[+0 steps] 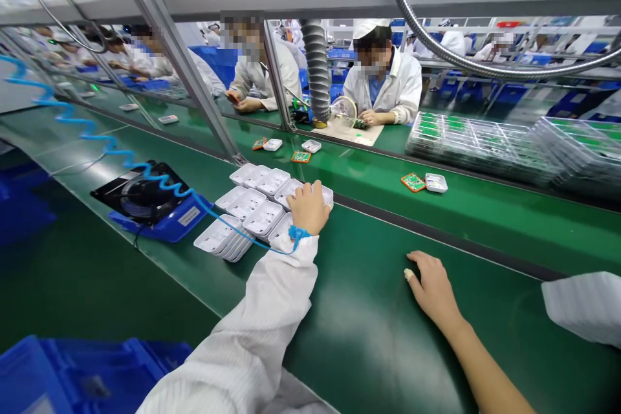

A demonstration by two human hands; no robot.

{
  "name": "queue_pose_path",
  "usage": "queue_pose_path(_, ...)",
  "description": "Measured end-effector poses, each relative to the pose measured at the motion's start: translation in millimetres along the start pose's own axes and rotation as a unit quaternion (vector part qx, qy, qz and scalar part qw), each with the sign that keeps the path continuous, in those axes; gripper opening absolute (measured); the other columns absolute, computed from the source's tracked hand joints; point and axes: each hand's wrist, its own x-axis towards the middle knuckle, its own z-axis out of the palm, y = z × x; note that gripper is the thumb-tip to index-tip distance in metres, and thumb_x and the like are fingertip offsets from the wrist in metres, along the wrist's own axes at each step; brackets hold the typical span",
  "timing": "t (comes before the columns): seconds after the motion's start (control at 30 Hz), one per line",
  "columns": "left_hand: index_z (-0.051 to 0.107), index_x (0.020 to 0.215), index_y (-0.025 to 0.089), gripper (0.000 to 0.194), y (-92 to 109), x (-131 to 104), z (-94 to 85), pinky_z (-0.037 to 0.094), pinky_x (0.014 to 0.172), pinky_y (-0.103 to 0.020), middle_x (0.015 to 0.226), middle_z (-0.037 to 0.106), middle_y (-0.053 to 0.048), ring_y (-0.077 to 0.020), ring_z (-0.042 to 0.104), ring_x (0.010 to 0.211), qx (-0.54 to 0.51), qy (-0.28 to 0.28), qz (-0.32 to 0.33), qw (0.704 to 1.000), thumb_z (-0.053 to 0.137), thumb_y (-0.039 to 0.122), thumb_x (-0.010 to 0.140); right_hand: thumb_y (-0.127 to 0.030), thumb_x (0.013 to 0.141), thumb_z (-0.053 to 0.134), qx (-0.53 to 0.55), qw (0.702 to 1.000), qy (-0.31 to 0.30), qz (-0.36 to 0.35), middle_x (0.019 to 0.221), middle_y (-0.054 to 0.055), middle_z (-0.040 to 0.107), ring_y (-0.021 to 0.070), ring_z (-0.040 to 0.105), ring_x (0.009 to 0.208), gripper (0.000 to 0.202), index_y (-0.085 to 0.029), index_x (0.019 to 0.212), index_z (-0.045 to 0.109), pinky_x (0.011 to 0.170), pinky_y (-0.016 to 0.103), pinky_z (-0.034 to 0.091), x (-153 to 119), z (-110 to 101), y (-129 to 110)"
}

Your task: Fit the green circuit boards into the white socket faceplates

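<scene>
Stacks of shallow white plastic cases (262, 217) stand in rows on the green bench. My left hand (309, 208), with a blue band at the wrist, has its fingers curled over a white case (326, 196) at the right end of the back row; the fingertips are partly hidden. To the right, my right hand (431, 288) rests near the green bench surface, thumb and fingers apart, holding nothing. Its thumb tip has a pale cover.
A blue bin (182, 220) holding a black item is left of the stacks. A coiled blue cord (92, 136) crosses there. Beyond the divider lie orange-edged green boards (413, 182), clear trays (478, 145) and a person's hands (376, 118). A white stack (585, 307) stands right.
</scene>
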Motion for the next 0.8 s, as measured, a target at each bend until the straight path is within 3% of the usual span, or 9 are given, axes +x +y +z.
queue_pose_path(0.17,0.039,0.127,0.016,0.056,26,-28,-3.3,0.033,0.084,-0.046,0.115,0.048,-0.013,-0.0317,0.043,0.101,-0.028,0.047,0.040,0.998,0.057,0.029,0.075,-0.027,0.085,0.039,0.000,1.000,0.007,-0.001,0.115,0.010,0.055,0.0242,0.047,0.106,0.028,-0.018,0.107,0.053,0.086,0.041,0.040,1,5,-1)
queue_pose_path(0.33,0.042,0.123,0.018,0.055,71,-84,16.4,0.035,0.083,-0.043,0.110,0.050,-0.011,-0.0283,0.045,0.097,-0.125,-0.024,0.171,0.977,0.060,0.033,0.074,-0.026,0.083,0.040,0.007,1.000,0.016,0.004,0.114,0.010,0.056,0.0241,0.049,0.104,0.026,-0.019,0.104,0.054,0.086,0.041,0.040,1,4,-2)
queue_pose_path(0.43,0.042,0.123,0.018,0.056,86,-102,32.5,0.037,0.082,-0.042,0.113,0.049,-0.012,-0.0281,0.046,0.098,-0.147,-0.062,0.182,0.970,0.062,0.037,0.074,-0.024,0.084,0.040,0.017,1.000,0.024,-0.001,0.113,0.010,0.056,0.0238,0.048,0.104,0.025,-0.019,0.103,0.055,0.085,0.040,0.040,0,3,-4)
queue_pose_path(0.57,0.037,0.129,0.016,0.061,94,-111,34.2,0.031,0.094,-0.049,0.132,0.039,-0.016,-0.0336,0.035,0.119,-0.186,-0.040,0.203,0.960,0.060,0.036,0.076,-0.023,0.083,0.040,0.026,0.999,0.036,0.010,0.110,0.009,0.057,0.0239,0.049,0.101,0.025,-0.019,0.102,0.055,0.084,0.039,0.039,5,5,-7)
queue_pose_path(0.67,0.037,0.129,0.014,0.054,104,-124,25.1,0.025,0.102,-0.046,0.137,0.036,-0.015,-0.0297,0.029,0.126,-0.250,-0.043,0.291,0.923,0.053,0.029,0.080,-0.025,0.083,0.040,0.051,0.997,0.053,0.022,0.101,0.009,0.058,0.0241,0.050,0.093,0.024,-0.020,0.099,0.056,0.081,0.040,0.039,14,10,-8)
queue_pose_path(0.8,0.045,0.125,0.017,0.047,126,-145,17.6,0.024,0.104,-0.045,0.130,0.045,-0.012,-0.0275,0.034,0.124,-0.295,-0.080,0.413,0.858,0.049,0.035,0.081,-0.027,0.082,0.039,0.110,0.989,0.093,-0.022,0.093,0.008,0.057,0.0252,0.052,0.091,0.029,-0.024,0.105,0.057,0.079,0.041,0.040,19,20,-21)
